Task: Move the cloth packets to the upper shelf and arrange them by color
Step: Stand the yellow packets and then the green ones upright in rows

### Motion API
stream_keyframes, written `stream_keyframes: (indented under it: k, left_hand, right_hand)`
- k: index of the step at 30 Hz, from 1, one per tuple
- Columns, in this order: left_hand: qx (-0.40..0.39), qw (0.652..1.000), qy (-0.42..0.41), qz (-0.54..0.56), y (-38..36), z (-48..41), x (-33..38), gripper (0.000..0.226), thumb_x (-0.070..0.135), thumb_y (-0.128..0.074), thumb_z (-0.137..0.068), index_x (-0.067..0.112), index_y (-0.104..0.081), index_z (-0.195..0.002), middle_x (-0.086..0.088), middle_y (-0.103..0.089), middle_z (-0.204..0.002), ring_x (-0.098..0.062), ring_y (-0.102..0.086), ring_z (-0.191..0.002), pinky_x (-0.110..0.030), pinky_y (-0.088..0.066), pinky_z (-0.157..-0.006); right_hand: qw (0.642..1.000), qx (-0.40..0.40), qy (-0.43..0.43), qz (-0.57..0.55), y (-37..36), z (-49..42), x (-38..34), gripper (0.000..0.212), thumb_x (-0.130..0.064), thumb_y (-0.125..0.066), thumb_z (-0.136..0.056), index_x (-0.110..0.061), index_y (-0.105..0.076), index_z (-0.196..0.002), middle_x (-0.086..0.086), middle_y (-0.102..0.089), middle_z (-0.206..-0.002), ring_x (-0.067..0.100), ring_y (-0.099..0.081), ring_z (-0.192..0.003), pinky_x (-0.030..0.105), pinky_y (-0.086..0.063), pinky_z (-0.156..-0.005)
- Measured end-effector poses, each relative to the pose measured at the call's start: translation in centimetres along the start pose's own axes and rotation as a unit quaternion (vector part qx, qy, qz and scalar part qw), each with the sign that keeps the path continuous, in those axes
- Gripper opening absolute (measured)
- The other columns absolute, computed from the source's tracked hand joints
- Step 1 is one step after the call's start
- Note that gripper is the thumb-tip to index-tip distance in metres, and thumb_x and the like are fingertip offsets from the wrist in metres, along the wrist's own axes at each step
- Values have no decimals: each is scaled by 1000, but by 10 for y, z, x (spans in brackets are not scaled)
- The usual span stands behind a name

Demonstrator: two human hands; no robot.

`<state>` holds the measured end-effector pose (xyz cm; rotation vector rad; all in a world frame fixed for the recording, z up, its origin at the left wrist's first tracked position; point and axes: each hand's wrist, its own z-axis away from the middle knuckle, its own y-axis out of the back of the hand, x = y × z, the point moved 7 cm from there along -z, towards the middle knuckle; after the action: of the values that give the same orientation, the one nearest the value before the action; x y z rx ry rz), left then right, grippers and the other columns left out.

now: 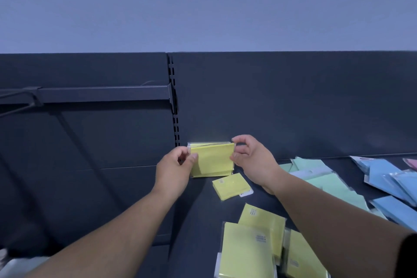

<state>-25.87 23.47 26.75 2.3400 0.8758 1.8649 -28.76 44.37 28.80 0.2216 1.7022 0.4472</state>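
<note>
A small stack of yellow cloth packets (213,159) stands upright against the dark back panel, at the left end of the upper shelf (203,214). My left hand (174,170) pinches its left edge and my right hand (249,157) pinches its right edge. One yellow packet (231,186) lies flat just in front of the stack. More yellow packets (257,244) lie loose near the shelf's front. Mint green packets (325,180) are spread to the right, partly under my right forearm. Blue packets (388,178) lie further right.
A slotted upright post (174,101) divides the back panels just left of the stack. A dark rail (101,95) juts out on the left bay. A pink packet (411,162) shows at the far right edge. The plain wall rises above the shelving.
</note>
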Motion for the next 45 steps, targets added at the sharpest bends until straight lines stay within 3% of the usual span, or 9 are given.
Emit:
stream_keyframes:
  k: [6,10,12,19,28,34,40,43,45]
  left_hand:
    - [11,997,73,-17,-8,-12,-30,14,35,-63,-89,23,-61,-82,2,-67,-86,-21,-68,-79,-23,-47,-60]
    - [18,995,96,-10,-13,-21,-32,13,31,-67,-87,20,-61,-83,2,-67,-87,-19,-67,-80,-20,-42,-53]
    - [15,995,101,-5,-16,-24,-32,13,29,-68,-86,20,-59,-84,1,-67,-87,-20,-67,-81,-23,-45,-56]
    - [-10,996,86,17,-20,-24,-36,40,19,-83,-72,20,-54,-99,3,-63,-85,-13,-62,-75,-21,-46,-62]
    - [-4,998,60,1,-20,-23,-33,53,23,-83,-72,23,-45,-109,8,-56,-93,-3,-59,-75,-16,-41,-60]
    - [1,998,58,-24,-16,-19,-35,53,23,-83,-72,24,-44,-108,10,-54,-93,-1,-58,-73,-16,-38,-57]
    - [13,998,48,-29,-11,-7,-25,47,23,-80,-75,22,-46,-107,9,-53,-92,-1,-57,-74,-15,-38,-57]
    - [28,999,-32,-31,-11,7,-5,32,24,-77,-78,28,-52,-97,11,-54,-92,0,-57,-73,-9,-39,-59]
    - [-29,993,-93,-70,-23,16,11,23,29,-75,-79,35,-56,-91,15,-56,-96,1,-57,-79,-9,-40,-66]
  right_hand:
    - [992,-58,-27,111,-19,-6,19,55,-17,-49,-98,-34,-32,-147,-4,-54,-134,13,-59,-102,18,-50,-62]
    - [980,-58,-22,188,-22,-10,19,63,-18,-49,-98,-32,-20,-152,-1,-51,-138,14,-59,-103,23,-50,-76]
    - [976,-56,-25,210,-21,-11,20,64,-20,-50,-98,-33,-20,-152,-1,-52,-137,15,-58,-105,25,-49,-81]
    - [987,-18,-40,154,-14,-14,30,58,-15,-51,-91,-41,-35,-139,-10,-57,-124,10,-64,-91,23,-50,-60]
    - [979,25,-44,196,1,-8,31,51,-23,-64,-86,-29,-43,-133,-7,-57,-121,12,-60,-95,27,-51,-75]
    - [946,-82,-107,296,1,2,44,99,-53,-83,-65,-22,-31,-144,-7,-61,-123,15,-56,-111,29,-46,-92]
    - [950,-78,-127,276,2,9,46,95,-46,-86,-65,-23,-35,-142,-9,-62,-108,16,-57,-108,35,-45,-98]
    - [949,-80,-129,276,4,15,47,92,-40,-86,-66,-23,-37,-142,-9,-63,-107,15,-58,-106,32,-45,-96]
    - [948,-73,-118,286,6,19,47,85,-37,-86,-68,-23,-41,-139,-10,-66,-106,13,-59,-103,28,-46,-90]
